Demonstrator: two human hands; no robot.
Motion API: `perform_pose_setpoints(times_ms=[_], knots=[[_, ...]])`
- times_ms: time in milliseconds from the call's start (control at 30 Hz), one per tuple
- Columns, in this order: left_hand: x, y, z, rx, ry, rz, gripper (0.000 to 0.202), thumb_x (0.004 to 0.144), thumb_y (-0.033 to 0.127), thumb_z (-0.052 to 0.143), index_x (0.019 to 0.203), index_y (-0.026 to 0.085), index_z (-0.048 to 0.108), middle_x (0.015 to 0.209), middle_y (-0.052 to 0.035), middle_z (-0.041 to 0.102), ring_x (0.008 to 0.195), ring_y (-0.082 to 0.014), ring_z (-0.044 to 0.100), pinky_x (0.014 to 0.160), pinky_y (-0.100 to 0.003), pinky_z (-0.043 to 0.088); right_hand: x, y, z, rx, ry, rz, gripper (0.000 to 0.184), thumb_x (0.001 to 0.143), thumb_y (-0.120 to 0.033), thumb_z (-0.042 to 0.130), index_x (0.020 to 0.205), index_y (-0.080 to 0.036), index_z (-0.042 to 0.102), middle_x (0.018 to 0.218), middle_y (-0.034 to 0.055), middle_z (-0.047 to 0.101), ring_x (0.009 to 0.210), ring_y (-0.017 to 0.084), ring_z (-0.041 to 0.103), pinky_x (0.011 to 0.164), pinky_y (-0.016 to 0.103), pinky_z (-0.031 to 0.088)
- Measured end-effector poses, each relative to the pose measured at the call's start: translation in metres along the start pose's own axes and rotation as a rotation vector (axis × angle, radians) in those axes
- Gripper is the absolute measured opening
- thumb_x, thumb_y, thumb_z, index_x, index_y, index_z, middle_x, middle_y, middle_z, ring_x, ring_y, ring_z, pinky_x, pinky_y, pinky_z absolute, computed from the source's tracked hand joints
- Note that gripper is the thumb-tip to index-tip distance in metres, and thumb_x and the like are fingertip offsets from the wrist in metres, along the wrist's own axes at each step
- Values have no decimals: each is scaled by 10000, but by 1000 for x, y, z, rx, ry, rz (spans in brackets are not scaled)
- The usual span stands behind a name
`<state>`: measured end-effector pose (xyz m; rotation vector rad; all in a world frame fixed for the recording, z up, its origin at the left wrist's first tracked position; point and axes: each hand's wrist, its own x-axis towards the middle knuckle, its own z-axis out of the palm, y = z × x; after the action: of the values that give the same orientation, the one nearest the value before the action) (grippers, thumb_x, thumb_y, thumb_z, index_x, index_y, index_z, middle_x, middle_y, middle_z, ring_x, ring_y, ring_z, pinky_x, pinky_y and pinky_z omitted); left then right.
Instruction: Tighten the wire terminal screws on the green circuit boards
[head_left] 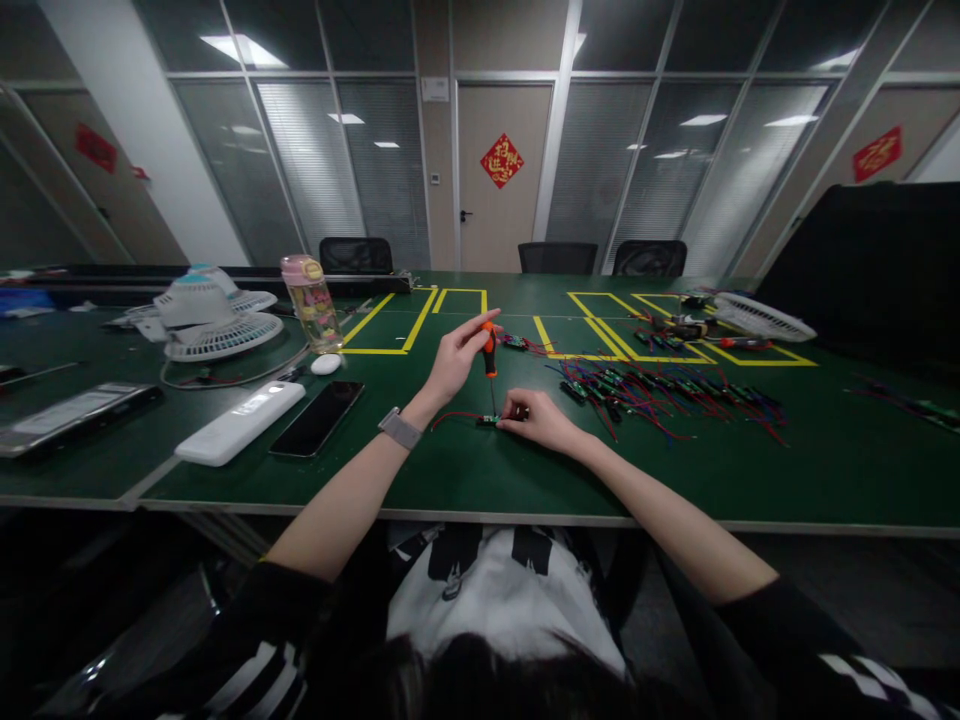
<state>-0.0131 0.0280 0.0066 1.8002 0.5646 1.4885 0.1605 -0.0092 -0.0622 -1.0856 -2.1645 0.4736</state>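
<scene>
My left hand (454, 362) grips an orange and black screwdriver (490, 356) near the top of its handle, with the index finger stretched out past it. The screwdriver stands nearly upright, its tip down at a small green circuit board (489, 421) on the table. Red wires trail from the board to the left. My right hand (536, 418) rests on the table with thumb and fingers pinched at the board's right end. Whether the tip sits in a screw is too small to tell.
Right of my hands lies a pile of wired circuit boards (667, 390). Yellow tape (375, 351) marks the green table (420, 480). To the left are a phone (318, 418), a white power bank (241, 424), a water bottle (312, 305) and white fan parts (217, 320).
</scene>
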Motion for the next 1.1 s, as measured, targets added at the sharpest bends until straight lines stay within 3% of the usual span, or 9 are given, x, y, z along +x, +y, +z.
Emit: perform_pose_setpoints(times_ms=[100, 300, 500, 667, 1100], knots=[[1, 0, -1, -43, -19, -6, 365, 861, 231, 502, 1205, 169, 606, 1015, -71, 704, 871, -141, 648, 834, -299, 495, 0, 0, 0, 3, 2, 2, 135, 736, -160, 698, 681, -152, 575, 661, -22, 557, 599, 103, 496, 567, 209, 380], [-1, 4, -2, 120, 58, 57, 258, 765, 278, 672, 1004, 181, 683, 958, -38, 690, 767, -114, 606, 734, -239, 493, 0, -1, 0, 3, 9, -1, 125, 731, -161, 696, 681, -154, 581, 662, -16, 575, 601, 104, 508, 571, 210, 390], [2, -4, -6, 21, -14, -10, 323, 871, 267, 524, 1166, 182, 623, 1090, -72, 683, 905, -146, 637, 806, -269, 495, 0, -2, -1, 12, 0, 13, 133, 728, -162, 699, 675, -151, 578, 644, -21, 564, 589, 101, 504, 560, 207, 384], [2, -4, -5, -55, -11, -20, 343, 862, 225, 520, 1189, 158, 601, 1077, -91, 693, 845, -148, 672, 833, -311, 519, 0, -2, -2, 12, -2, 16, 129, 731, -166, 699, 681, -149, 582, 654, -19, 565, 588, 101, 498, 560, 208, 384], [1, -8, -5, -54, 18, -53, 339, 867, 247, 541, 1191, 164, 595, 996, -81, 705, 775, -134, 665, 782, -307, 540, 0, 1, -1, -5, 5, -3, 145, 729, -159, 709, 681, -151, 573, 670, -18, 567, 597, 98, 482, 564, 208, 352]])
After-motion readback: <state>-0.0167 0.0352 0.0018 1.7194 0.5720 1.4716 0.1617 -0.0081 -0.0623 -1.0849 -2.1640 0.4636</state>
